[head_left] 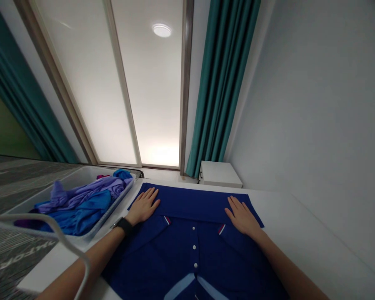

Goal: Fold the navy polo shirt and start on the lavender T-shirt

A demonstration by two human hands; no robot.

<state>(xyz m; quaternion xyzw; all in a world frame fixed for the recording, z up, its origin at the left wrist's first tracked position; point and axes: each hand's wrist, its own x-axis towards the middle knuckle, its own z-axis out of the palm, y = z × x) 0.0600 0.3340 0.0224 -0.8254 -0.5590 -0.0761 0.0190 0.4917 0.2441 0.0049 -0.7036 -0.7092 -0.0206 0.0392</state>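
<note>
A dark blue polo shirt point(192, 250) lies flat on a white table point(300, 233), its white buttons facing up and its far part folded over into a band. My left hand point(143, 205) rests flat on the left end of that fold, fingers stretched out; a black watch is on that wrist. My right hand point(242, 216) lies flat on the right end of the fold, fingers apart. Both hands hold nothing. The light blue collar shows at the bottom edge of the view.
A grey bin point(81, 177) at the left holds crumpled blue and purple clothes point(81, 202). A white wire frame point(59, 237) curves across the lower left. A small white box point(220, 173) stands beyond the table by teal curtains point(220, 87); a wall runs along the right.
</note>
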